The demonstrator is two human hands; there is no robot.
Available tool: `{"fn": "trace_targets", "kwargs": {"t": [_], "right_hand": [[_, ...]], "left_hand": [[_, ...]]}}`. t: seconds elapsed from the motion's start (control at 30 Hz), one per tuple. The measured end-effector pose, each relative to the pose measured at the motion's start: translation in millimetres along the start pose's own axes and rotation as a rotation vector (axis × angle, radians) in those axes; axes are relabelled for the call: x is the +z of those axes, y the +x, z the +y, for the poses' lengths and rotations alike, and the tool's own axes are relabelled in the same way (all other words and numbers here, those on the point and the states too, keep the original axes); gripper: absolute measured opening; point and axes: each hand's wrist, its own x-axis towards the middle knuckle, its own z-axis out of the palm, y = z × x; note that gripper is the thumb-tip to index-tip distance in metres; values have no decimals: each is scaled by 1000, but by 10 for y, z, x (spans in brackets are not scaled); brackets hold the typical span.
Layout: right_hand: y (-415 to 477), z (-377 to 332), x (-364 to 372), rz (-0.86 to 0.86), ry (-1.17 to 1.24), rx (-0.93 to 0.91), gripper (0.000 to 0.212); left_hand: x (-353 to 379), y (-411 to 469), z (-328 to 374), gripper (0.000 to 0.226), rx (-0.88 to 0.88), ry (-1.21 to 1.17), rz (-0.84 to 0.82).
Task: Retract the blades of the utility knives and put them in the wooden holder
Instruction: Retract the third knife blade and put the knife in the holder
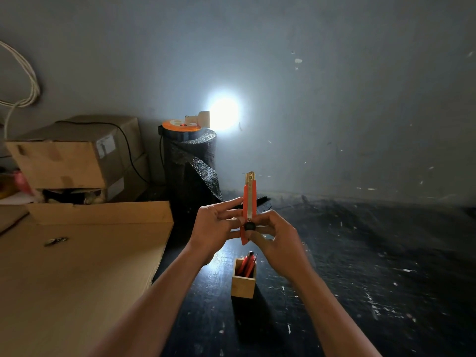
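Observation:
I hold an orange utility knife (249, 199) upright in front of me, its metal tip pointing up and its black slider knob low on the handle. My left hand (215, 228) grips the lower handle from the left, index finger stretched along the body. My right hand (274, 234) holds the same lower end from the right, thumb by the black knob. Below my hands a small wooden holder (243, 282) stands on the dark floor, with red utility knives (247, 262) standing inside it.
A large flat cardboard sheet (77, 266) lies at the left with a small metal object (55, 240) on it. Stacked cardboard boxes (74, 155) sit behind it. A black bubble-wrap roll (192, 163) with a bright lamp (203, 119) on top stands against the wall.

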Motion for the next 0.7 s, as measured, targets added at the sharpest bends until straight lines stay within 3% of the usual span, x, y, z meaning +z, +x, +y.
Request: {"fn": "trace_targets", "kwargs": {"t": [0.3,0.47,0.7], "right_hand": [[-40,-50,3,-20,-39,-45,32],[-13,-21,35,1,-16,-4,21],[-34,-1,15,-23,-41,-10,34]], "left_hand": [[-11,-38,33,44,17,32,11],[7,-37,30,42,14,14,12],[-6,-23,-10,41,11,31,20]]}}
